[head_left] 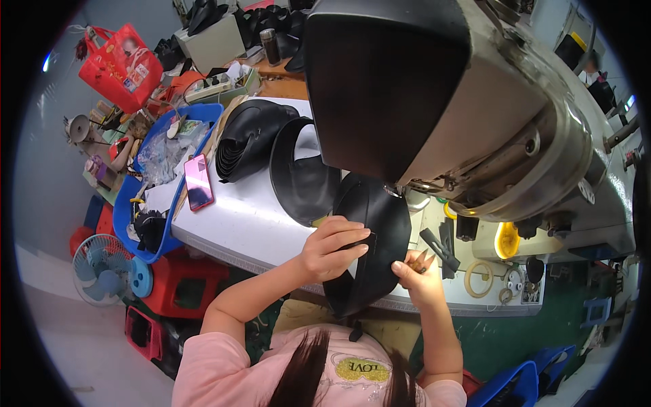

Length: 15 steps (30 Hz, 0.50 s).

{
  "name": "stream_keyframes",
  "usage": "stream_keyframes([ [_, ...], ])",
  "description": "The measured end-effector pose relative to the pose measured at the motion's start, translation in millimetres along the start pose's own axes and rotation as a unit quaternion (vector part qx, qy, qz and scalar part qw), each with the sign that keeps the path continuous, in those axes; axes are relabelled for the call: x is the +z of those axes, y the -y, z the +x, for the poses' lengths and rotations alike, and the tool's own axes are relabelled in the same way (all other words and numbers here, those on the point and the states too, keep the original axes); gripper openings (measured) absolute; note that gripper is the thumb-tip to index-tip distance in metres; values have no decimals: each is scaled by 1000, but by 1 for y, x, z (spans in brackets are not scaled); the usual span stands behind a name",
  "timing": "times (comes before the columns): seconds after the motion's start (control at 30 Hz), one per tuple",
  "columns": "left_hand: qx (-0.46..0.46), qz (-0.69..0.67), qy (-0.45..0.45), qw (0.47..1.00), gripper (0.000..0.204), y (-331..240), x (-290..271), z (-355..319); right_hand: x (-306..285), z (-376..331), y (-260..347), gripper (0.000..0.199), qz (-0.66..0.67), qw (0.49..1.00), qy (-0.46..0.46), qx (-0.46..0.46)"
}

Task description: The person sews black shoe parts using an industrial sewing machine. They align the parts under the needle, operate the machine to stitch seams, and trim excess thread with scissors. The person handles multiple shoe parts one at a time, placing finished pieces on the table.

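Observation:
A black leather-like piece (375, 244) with a seam along it lies under the head of a large sewing machine (434, 102) and hangs over the table's front edge. My left hand (334, 249) is closed on its left edge, thumb and fingers pinching it. At its right edge is my right hand (418, 273), fingers curled around a small pointed tool, partly hidden, perhaps thread snips. The thumb of that hand touches the black piece. A curved black panel (304, 180) lies just beyond my left hand.
Left on the white table (237, 234) are a stack of black pieces (247, 139) and a pink phone (199, 182). A blue bin (125, 210) stands beside the table. Black strips (444, 247) and a tape ring (479, 279) lie to the right. A fan (102, 270) stands at far left.

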<state>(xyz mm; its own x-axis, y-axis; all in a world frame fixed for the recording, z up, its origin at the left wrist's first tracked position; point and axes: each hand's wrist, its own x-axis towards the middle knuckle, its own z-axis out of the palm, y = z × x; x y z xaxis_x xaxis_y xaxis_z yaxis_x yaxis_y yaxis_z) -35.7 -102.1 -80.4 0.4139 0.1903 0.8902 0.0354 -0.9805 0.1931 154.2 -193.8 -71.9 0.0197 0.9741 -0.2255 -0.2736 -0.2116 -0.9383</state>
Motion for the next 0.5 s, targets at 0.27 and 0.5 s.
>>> stream_keyframes([
  [0.27,-22,0,8,1000,20,33,15,46,-12,32,15,10,94,991,-62,-68],
  [0.5,-53,-4,-5,999,25,43,22,42,-16,42,11,11,114,988,-66,-82],
])
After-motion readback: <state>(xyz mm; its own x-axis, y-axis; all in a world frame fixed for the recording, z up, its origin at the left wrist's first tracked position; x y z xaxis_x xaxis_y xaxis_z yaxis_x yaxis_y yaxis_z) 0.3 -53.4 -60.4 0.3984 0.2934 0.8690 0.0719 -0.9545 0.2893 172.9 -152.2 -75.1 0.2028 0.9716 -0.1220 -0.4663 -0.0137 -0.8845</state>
